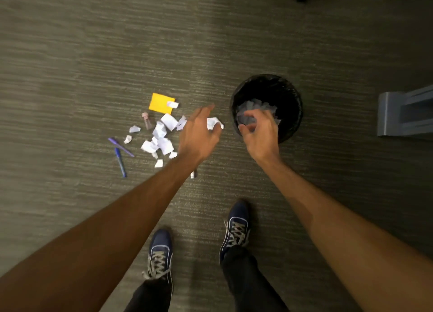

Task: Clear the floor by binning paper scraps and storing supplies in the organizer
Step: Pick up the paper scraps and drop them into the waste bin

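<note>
Right hand (260,133) held over black bin (294,105), fingers curled, grip unclear. Left hand (199,130) spread open above paper scraps (161,135).

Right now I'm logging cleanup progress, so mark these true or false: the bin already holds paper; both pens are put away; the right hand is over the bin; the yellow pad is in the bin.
1. The black bin already holds paper scraps: true.
2. Both pens are put away: false; the blue pen and purple pen lie on the carpet.
3. The right hand is over the bin: true.
4. The yellow sticky pad is in the bin: false; it lies on the carpet.
</note>
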The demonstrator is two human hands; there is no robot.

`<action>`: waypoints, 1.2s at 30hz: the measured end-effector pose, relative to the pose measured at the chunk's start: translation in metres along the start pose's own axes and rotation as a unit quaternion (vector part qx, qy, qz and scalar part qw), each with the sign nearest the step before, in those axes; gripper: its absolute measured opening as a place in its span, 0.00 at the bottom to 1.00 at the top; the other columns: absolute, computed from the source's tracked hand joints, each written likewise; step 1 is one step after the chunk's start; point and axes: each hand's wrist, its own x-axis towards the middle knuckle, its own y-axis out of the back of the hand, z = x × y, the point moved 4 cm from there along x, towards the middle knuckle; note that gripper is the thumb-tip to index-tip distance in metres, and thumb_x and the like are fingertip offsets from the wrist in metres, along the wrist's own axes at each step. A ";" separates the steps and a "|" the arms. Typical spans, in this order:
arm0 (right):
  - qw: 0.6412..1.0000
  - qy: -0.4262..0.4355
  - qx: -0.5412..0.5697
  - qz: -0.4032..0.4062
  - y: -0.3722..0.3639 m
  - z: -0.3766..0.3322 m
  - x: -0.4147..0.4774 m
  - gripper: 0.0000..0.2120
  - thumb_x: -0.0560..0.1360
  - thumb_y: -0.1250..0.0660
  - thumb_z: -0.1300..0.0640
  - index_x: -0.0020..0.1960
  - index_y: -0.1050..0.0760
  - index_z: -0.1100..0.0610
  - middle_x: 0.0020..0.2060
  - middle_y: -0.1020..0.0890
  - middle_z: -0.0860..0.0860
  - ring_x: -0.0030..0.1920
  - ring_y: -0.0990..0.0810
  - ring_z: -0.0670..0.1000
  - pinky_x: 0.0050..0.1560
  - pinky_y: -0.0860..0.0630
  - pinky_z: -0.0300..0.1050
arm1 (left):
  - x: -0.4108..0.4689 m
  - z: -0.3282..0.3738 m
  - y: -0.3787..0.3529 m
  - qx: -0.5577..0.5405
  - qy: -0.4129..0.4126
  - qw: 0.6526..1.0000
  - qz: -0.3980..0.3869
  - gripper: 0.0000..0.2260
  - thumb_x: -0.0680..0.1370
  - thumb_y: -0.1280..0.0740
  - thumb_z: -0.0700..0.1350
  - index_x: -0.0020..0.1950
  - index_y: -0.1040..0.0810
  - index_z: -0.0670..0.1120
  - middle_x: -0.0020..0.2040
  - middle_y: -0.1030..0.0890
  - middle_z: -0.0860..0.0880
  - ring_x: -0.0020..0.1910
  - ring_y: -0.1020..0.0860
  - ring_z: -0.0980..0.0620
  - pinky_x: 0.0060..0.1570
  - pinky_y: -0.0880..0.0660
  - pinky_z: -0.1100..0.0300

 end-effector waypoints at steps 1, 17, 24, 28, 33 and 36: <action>1.000 0.015 0.000 -0.012 -0.003 -0.010 -0.007 0.14 0.74 0.28 0.64 0.60 0.22 0.60 0.54 0.23 0.56 0.41 0.17 0.53 0.52 0.22 0.43 | -0.010 -0.005 0.010 -0.002 0.007 1.000 0.011 0.22 0.77 0.33 0.46 0.71 0.28 0.46 0.68 0.24 0.45 0.65 0.25 0.44 0.62 0.27 0.51; 0.986 0.022 -0.008 -0.164 -0.171 -0.070 -0.083 0.20 0.73 0.26 0.62 0.63 0.24 0.60 0.59 0.24 0.58 0.50 0.17 0.59 0.55 0.21 0.57 | -0.098 -0.192 0.058 -0.027 0.121 0.992 0.021 0.33 0.73 0.26 0.48 0.75 0.35 0.46 0.69 0.29 0.44 0.67 0.27 0.43 0.62 0.27 0.49; 0.981 0.054 -0.052 -0.179 -0.291 -0.033 -0.061 0.31 0.72 0.25 0.58 0.72 0.31 0.55 0.65 0.25 0.58 0.60 0.22 0.58 0.59 0.22 0.53 | -0.064 -0.308 0.023 -0.055 0.161 0.985 -0.028 0.40 0.72 0.24 0.50 0.78 0.40 0.50 0.74 0.36 0.42 0.72 0.32 0.42 0.67 0.30 0.50; 0.970 0.098 -0.099 -0.200 -0.350 -0.013 -0.030 0.40 0.74 0.26 0.53 0.80 0.42 0.54 0.70 0.33 0.61 0.69 0.29 0.61 0.62 0.24 0.54 | -0.024 -0.357 -0.003 -0.004 0.133 0.990 -0.042 0.41 0.70 0.22 0.51 0.78 0.39 0.50 0.76 0.39 0.40 0.72 0.32 0.41 0.67 0.29 0.50; 0.939 0.165 -0.220 -0.205 -0.397 -0.009 0.010 0.44 0.73 0.27 0.60 0.81 0.48 0.51 0.66 0.34 0.62 0.57 0.23 0.65 0.49 0.22 0.55 | 0.017 -0.386 -0.034 0.055 0.099 0.993 -0.045 0.41 0.68 0.22 0.56 0.76 0.38 0.51 0.72 0.35 0.41 0.67 0.29 0.39 0.58 0.24 0.44; 0.924 0.175 -0.262 -0.215 -0.414 -0.011 0.024 0.46 0.72 0.28 0.64 0.81 0.49 0.47 0.66 0.34 0.61 0.51 0.22 0.65 0.44 0.24 0.53 | 0.029 -0.393 -0.046 0.064 0.114 0.990 -0.049 0.40 0.69 0.23 0.56 0.76 0.38 0.51 0.70 0.34 0.40 0.67 0.29 0.37 0.56 0.24 0.40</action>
